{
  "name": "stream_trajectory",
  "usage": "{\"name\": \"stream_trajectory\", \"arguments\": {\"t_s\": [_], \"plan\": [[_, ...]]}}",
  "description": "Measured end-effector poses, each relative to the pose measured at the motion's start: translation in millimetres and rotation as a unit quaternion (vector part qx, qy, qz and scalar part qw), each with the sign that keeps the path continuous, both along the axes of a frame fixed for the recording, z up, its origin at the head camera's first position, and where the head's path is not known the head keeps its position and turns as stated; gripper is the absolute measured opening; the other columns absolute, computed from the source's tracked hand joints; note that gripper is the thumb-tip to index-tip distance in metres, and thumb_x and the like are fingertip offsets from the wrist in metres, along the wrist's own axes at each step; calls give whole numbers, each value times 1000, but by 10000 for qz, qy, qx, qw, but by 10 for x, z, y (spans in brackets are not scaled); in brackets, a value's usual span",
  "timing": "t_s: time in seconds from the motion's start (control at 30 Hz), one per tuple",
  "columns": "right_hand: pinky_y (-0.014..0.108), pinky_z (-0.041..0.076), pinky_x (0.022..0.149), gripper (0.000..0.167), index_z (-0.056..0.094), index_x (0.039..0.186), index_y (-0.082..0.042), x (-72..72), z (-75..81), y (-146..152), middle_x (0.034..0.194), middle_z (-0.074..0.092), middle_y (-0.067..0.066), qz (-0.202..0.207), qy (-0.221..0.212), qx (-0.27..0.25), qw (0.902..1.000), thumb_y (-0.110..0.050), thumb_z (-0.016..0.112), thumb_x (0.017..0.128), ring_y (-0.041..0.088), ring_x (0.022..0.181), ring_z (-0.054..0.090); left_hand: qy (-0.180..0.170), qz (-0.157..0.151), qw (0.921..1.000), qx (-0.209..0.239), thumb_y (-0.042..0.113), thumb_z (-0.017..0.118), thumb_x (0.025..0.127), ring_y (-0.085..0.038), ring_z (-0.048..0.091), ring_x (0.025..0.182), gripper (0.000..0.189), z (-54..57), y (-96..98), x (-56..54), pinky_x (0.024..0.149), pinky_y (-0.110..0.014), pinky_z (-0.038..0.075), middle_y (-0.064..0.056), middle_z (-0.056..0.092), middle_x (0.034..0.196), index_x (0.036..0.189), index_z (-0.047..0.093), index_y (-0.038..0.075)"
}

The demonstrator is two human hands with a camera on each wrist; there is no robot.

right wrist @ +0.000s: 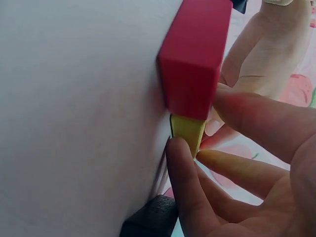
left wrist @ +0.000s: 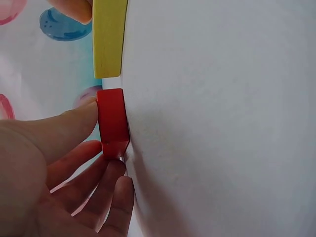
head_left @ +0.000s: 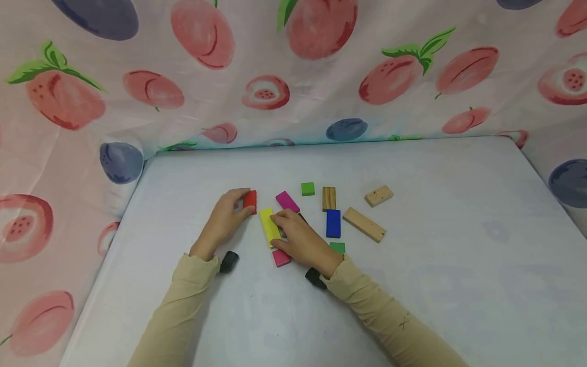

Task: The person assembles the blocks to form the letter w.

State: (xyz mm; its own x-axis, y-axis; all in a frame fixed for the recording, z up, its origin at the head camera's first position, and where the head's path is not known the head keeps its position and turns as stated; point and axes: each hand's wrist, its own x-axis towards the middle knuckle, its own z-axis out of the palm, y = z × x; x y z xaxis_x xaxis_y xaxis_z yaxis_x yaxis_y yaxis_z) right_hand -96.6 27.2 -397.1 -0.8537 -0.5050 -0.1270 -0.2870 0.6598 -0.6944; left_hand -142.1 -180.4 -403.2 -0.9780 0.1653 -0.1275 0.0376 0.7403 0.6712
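My left hand [head_left: 222, 219] holds a small red block [head_left: 250, 202] at the left of the group, thumb at its near end and fingers at the far end. The left wrist view shows the thumb against the same red block [left wrist: 112, 116]. Just to the right, my right hand [head_left: 300, 237] grips a long yellow block [head_left: 268, 224] by its right side. A crimson block [head_left: 281, 258] lies at the yellow block's near end. In the right wrist view this crimson block [right wrist: 192, 59] stands in front, hiding part of the yellow block [right wrist: 185, 131].
Behind the right hand lie a magenta block [head_left: 287, 201] and a green block [head_left: 308, 189]. To its right are a blue block [head_left: 333, 224], a striped wooden block [head_left: 328, 198], another green block [head_left: 337, 247], a long wooden block [head_left: 364, 225] and a short wooden one [head_left: 378, 195].
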Motion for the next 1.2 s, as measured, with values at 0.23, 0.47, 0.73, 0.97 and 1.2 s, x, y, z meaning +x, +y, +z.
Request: {"name": "stream_trajectory", "arguments": {"t_s": [0.23,0.47,0.73,0.97,1.2], "plan": [[34,50,103,57,50,142,4,-5,-13,-2,139,50,14,20,20,-60,10000,-16,71,93,24,123,53,30,23,10000,12,16,66,96,-37,52,124,55,-18,-2,-9,107,-50,46,-18,47,148,146,46,4],[35,48,106,57,50,142,5,-11,-17,-1,140,50,15,96,35,-51,9999,-16,71,93,25,125,52,98,90,9999,24,18,68,95,-37,53,120,55,-9,6,6,105,-49,46,-18,49,144,144,48,3],[35,47,107,58,48,143,4,-14,7,2,141,49,14,100,-33,63,9999,-16,70,93,24,127,51,133,198,9997,91,20,69,95,-36,54,119,56,-7,35,4,104,-49,47,-19,51,141,144,48,2],[35,47,107,58,48,144,3,-15,4,1,141,49,14,136,-76,36,9999,-16,70,93,24,128,51,125,316,9993,124,22,71,93,-36,54,117,57,1,57,0,103,-48,47,-19,53,138,142,49,2],[34,48,105,59,48,144,2,-28,5,-3,141,49,13,114,-138,10,9998,-16,70,93,23,126,52,163,429,9989,118,24,72,92,-33,53,119,57,2,89,-8,103,-47,48,-18,54,137,140,51,1]]}}
